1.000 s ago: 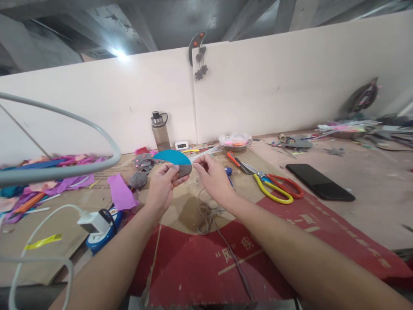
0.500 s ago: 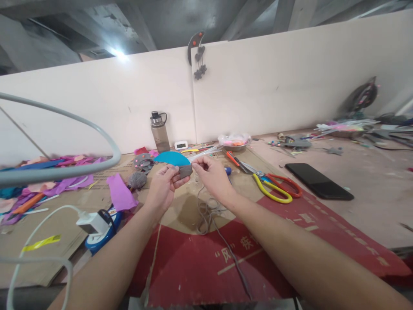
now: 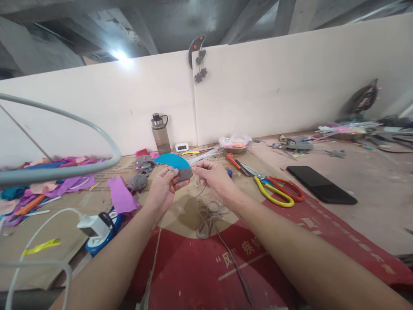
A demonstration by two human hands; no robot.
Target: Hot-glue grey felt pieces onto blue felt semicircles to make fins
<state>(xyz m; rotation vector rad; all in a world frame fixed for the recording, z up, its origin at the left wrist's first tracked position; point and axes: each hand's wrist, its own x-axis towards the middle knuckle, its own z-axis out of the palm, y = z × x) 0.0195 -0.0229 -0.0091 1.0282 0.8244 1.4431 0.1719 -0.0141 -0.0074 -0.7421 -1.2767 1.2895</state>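
A flat blue curved piece (image 3: pixel 173 160), like part of a crescent, is held up over the table. Grey yarn (image 3: pixel 185 174) covers its right end in a wrapped band. My left hand (image 3: pixel 165 186) is closed on this piece from the left and below, its thumb on the band. At the band's right edge, my right hand (image 3: pixel 214 181) pinches finger and thumb together, apparently on the yarn; the fingertips hide the strand itself. Below the hands lies a loose tangle of grey yarn (image 3: pixel 208 219), with a strand trailing toward the front edge.
Scissors (image 3: pixel 277 189) and a black phone (image 3: pixel 321 185) lie to the right. A bottle (image 3: pixel 160 135), a small clock (image 3: pixel 181 147) and a bowl (image 3: pixel 237 146) stand at the back. At left are a power strip (image 3: pixel 103 234), purple felt (image 3: pixel 121 196) and a grey cable arm (image 3: pixel 106 142).
My right hand has shifted slightly and stays pinched beside the band. The blue piece has barely moved. The whole view has shifted a little downward.
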